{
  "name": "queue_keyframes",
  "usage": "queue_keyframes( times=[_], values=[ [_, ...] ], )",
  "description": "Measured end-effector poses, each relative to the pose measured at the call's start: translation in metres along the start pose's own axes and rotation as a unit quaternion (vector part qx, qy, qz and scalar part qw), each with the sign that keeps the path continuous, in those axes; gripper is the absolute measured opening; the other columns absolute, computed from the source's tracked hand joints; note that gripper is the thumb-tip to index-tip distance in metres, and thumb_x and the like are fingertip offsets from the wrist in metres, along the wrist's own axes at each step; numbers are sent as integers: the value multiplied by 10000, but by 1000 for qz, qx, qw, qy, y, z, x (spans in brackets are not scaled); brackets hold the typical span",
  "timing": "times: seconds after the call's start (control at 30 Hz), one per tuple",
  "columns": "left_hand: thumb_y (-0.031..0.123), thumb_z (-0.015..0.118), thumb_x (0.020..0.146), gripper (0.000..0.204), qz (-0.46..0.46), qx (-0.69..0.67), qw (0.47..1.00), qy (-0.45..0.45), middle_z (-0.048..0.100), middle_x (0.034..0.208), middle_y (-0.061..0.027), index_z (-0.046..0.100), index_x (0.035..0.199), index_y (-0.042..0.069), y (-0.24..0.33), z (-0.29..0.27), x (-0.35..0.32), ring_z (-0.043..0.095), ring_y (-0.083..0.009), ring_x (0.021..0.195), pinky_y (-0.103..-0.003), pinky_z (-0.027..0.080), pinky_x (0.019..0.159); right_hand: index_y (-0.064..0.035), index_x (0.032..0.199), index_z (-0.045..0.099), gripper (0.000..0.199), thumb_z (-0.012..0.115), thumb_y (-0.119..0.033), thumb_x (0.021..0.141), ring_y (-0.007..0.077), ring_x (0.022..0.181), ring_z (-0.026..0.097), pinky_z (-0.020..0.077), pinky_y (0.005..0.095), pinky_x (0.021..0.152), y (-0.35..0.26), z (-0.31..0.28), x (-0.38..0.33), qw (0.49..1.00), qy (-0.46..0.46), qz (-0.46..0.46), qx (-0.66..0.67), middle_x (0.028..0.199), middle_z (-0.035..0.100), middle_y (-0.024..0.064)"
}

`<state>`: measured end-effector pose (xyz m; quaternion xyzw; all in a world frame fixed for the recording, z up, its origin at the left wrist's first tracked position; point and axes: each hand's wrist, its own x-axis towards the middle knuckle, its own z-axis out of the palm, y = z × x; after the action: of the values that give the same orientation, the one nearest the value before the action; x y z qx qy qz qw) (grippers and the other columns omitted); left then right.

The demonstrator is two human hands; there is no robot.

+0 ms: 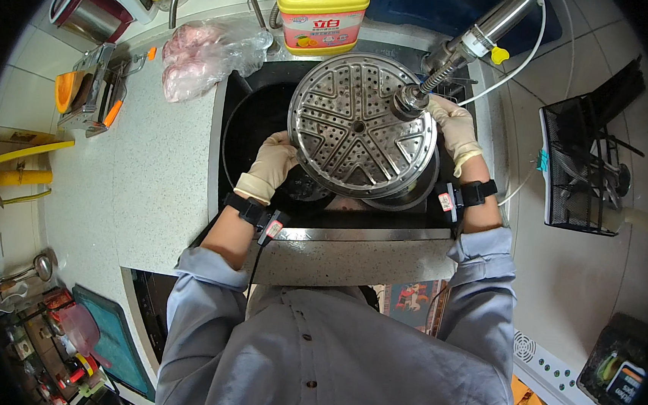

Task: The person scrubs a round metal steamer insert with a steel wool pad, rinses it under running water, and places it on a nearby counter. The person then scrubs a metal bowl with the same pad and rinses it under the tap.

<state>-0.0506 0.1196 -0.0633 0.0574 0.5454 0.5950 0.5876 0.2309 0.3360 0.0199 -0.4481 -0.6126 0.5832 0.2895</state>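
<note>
A round, perforated stainless steel steamer tray is held over the dark sink. My left hand, in a pale rubber glove, closes on its left rim. On the tray's upper right edge, beside the faucet head, my gloved right hand grips the rim, with its fingertips partly hidden. The faucet's metal spout reaches over the tray from the upper right. Beneath the tray, a large black round pan fills the sink's left part. A metal pot or bowl shows partly below the tray's right side.
Behind the sink stands a yellow detergent jug. Left of it lies a clear plastic bag with pinkish contents. A metal stand with orange-handled tools sits on the left counter. A black mesh rack holds utensils at right.
</note>
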Motion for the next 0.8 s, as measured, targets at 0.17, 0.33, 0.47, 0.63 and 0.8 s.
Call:
queue_keyframes(
  times=[0.17, 0.33, 0.47, 0.63, 0.8],
  values=[
    [-142, 445, 840, 366, 11, -38, 999, 12, 627, 1063, -131, 521, 1173, -10, -4, 3, 2, 640, -243, 915, -406, 558, 839, 6, 1124, 669, 249, 630, -139, 925, 93, 866, 609, 482, 235, 820, -2, -4, -5, 999, 18, 21, -18, 1024, 699, 59],
    [-93, 434, 871, 308, 44, -14, 998, 38, 654, 1028, -133, 561, 1140, -14, 14, -14, -3, 658, -242, 888, -400, 567, 799, 3, 1159, 655, 276, 625, -152, 933, 83, 846, 602, 489, 219, 785, 10, 4, -8, 999, -1, 36, 5, 1013, 689, 29],
    [-70, 403, 898, 322, 87, 41, 995, 31, 663, 1048, -134, 548, 1179, -13, 37, -34, -10, 662, -228, 890, -365, 566, 799, -46, 1159, 669, 243, 608, -111, 933, 32, 631, 518, 433, 187, 562, 26, 19, -3, 998, 1, 63, -19, 858, 664, -44],
    [-47, 412, 919, 327, 112, 22, 991, 66, 650, 1101, -136, 523, 1226, -37, 59, -44, -21, 652, -228, 949, -361, 549, 849, -80, 892, 711, 78, 673, -91, 824, 151, 683, 614, 480, 255, 573, 56, 32, 17, 995, -20, 76, -53, 777, 658, 7],
    [-40, 402, 938, 326, 141, 13, 988, 56, 635, 1136, -119, 513, 1245, -34, 66, -42, -29, 635, -207, 991, -340, 523, 895, -99, 890, 692, 140, 639, -152, 772, 229, 873, 622, 481, 363, 746, 72, 32, 35, 857, -54, -86, -505, 921, 674, 66]
  ],
)
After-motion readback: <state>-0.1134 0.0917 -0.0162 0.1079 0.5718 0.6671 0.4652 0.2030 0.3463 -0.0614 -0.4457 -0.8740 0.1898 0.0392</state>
